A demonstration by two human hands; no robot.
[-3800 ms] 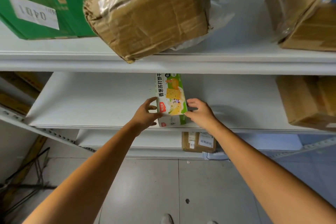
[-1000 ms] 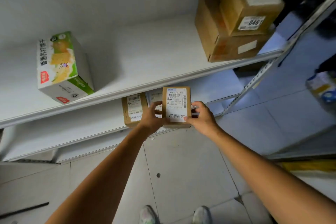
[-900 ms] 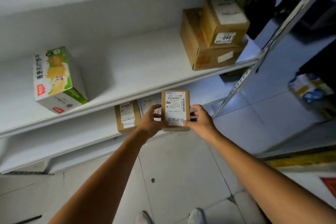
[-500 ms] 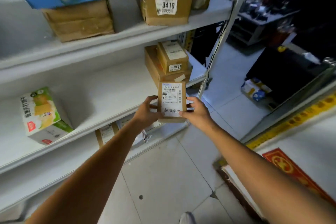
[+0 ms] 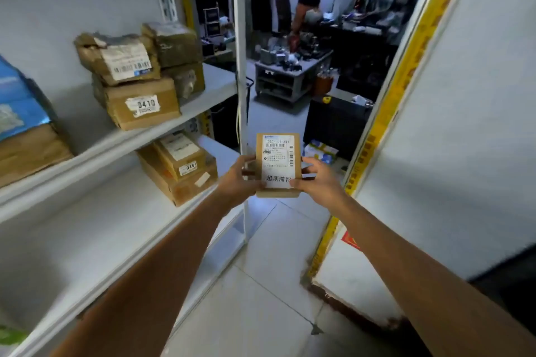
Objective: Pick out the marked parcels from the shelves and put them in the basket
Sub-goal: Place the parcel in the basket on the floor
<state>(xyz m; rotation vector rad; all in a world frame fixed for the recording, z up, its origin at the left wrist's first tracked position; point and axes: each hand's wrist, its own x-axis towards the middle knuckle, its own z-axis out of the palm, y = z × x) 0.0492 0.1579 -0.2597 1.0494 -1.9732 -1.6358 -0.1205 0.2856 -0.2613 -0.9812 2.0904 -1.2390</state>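
The shelves (image 5: 203, 100) fill the left side, two white boards running away to a grey post (image 5: 240, 66). To the right stands a white panel (image 5: 464, 139) edged with yellow tape (image 5: 385, 124). The upper board carries a blue box (image 5: 20, 104) lying on a brown one at the left edge. Further along it is a carton (image 5: 142, 104) tagged 0410, with a torn box (image 5: 119, 64) on top and two dark wrapped packs (image 5: 177, 46) stacked just beside them. The lower board holds a flat carton (image 5: 185, 188) at its far end, with a smaller box (image 5: 179, 153) on top bearing a tag that begins 046. Beyond the post, a grey cart (image 5: 290, 78) is loaded with small gear too blurred to name. The parcel (image 5: 278, 165), a small brown box with a white printed label facing up, is in mid-air past the end of the shelves, above the tiled floor. The left hand (image 5: 240, 180) grips its left edge and the right hand (image 5: 316, 180) its right edge, both clamped on it with thumbs on the label face.
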